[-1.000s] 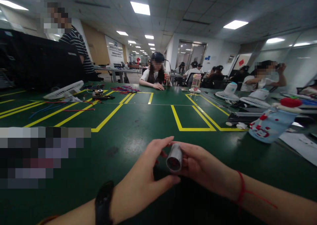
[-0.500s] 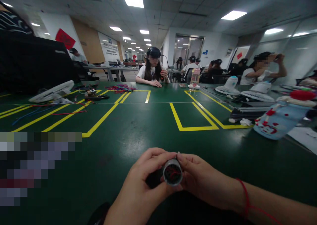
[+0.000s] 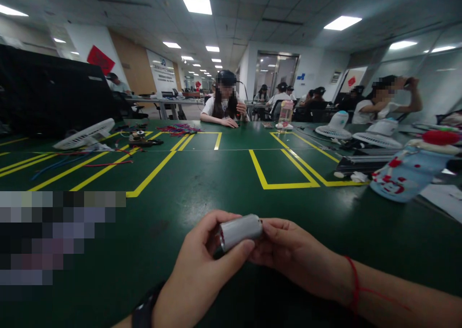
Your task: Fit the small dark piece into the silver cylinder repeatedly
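Observation:
A short silver metal cylinder is held between both hands above the green table, near its front. It lies roughly sideways, with its open end to the left, where a little red shows inside. My left hand is closed around the cylinder, thumb along the near side and fingers behind it. My right hand pinches at the right end with thumb and fingertips; what exactly those fingertips grip is hidden. A dark band sits on my left wrist and a red string on my right.
A blue cartoon bottle stands at right, near white fan parts and dark metal bars. At left lie a white fan piece, loose wires and a black case. A person sits across the table.
The cylinder has turned from its open end facing me to lying sideways, that end now leftward. My left hand has shifted a little left, and the view has swung slightly left.

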`<state>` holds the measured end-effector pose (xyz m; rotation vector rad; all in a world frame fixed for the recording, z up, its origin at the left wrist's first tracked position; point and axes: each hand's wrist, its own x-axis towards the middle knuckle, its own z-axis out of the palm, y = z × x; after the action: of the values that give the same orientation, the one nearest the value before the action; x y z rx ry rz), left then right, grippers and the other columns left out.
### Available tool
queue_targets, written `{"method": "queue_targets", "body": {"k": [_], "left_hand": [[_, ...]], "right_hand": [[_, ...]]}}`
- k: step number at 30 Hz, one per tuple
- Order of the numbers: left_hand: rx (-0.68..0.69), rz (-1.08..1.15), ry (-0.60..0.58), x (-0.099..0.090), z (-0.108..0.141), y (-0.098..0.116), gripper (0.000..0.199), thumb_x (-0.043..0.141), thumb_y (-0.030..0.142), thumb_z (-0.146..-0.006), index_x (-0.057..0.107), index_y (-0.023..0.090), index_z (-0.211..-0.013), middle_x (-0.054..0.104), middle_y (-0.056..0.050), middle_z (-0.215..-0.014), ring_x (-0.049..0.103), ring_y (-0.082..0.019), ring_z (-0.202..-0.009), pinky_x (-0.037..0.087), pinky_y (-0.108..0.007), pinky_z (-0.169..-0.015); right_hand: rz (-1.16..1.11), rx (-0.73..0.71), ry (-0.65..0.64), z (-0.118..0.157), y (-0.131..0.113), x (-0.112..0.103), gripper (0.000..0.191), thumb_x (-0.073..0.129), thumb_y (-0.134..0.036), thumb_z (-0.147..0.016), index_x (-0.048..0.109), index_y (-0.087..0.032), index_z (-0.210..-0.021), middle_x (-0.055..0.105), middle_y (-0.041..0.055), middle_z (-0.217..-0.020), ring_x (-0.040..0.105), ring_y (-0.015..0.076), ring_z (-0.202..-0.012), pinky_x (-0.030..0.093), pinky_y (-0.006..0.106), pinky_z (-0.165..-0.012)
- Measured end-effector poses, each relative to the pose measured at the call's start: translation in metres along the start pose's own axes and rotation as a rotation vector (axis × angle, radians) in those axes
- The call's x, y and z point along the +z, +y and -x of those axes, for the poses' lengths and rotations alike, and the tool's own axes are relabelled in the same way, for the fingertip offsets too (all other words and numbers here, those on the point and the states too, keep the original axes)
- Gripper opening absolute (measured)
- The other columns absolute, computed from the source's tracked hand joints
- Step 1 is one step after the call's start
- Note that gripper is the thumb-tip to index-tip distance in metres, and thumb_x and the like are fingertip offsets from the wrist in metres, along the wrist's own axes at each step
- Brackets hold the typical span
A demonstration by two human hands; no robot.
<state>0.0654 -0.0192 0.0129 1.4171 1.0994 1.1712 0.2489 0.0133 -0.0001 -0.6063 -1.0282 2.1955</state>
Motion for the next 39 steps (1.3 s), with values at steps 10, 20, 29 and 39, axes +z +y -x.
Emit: {"method": "queue_targets", "body": {"k": [10,20,29,39], "left_hand": [[-0.101,-0.254,-0.159,0.0,-0.001,0.004,0.042,0.046,0.052,-0.088,0.061,0.018,-0.069,0.053,0.002,-0.062,0.047,-0.014,-0.06,0.036,-0.024,-0.054],[-0.069,-0.218,-0.227,0.0,0.006,0.009,0.047,0.035,0.05,-0.092,0.069,0.022,-0.076,0.067,0.0,-0.076,0.059,-0.017,-0.072,0.047,-0.024,-0.066],[-0.024,-0.263,-0.235,-0.002,0.007,0.005,0.039,0.034,0.046,-0.095,0.066,0.023,-0.088,0.066,0.0,-0.086,0.058,-0.018,-0.081,0.046,-0.027,-0.076],[0.133,-0.264,-0.166,-0.001,0.0,-0.006,0.029,0.061,0.026,-0.085,0.061,0.029,-0.114,0.063,-0.002,-0.114,0.056,-0.021,-0.104,0.043,-0.032,-0.091]], "right_hand": [[-0.054,-0.053,0.238,0.003,0.001,0.007,0.022,0.073,-0.031,-0.072,0.06,-0.017,-0.082,0.059,-0.0027,-0.073,0.056,0.0063,-0.066,0.047,0.022,-0.067],[0.103,-0.212,0.198,0.003,0.009,0.01,0.026,0.066,-0.039,-0.077,0.055,-0.016,-0.078,0.058,-0.0005,-0.072,0.058,0.0106,-0.06,0.048,0.025,-0.052],[0.295,-0.331,0.195,0.007,0.014,0.005,0.037,0.074,-0.021,-0.069,0.064,-0.023,-0.105,0.065,0.0024,-0.099,0.063,0.0131,-0.083,0.054,0.029,-0.073],[0.956,-0.606,0.187,0.015,0.013,0.003,0.038,0.055,-0.02,-0.086,0.058,-0.037,-0.12,0.052,-0.0006,-0.13,0.048,0.0153,-0.121,0.041,0.035,-0.104]]}}
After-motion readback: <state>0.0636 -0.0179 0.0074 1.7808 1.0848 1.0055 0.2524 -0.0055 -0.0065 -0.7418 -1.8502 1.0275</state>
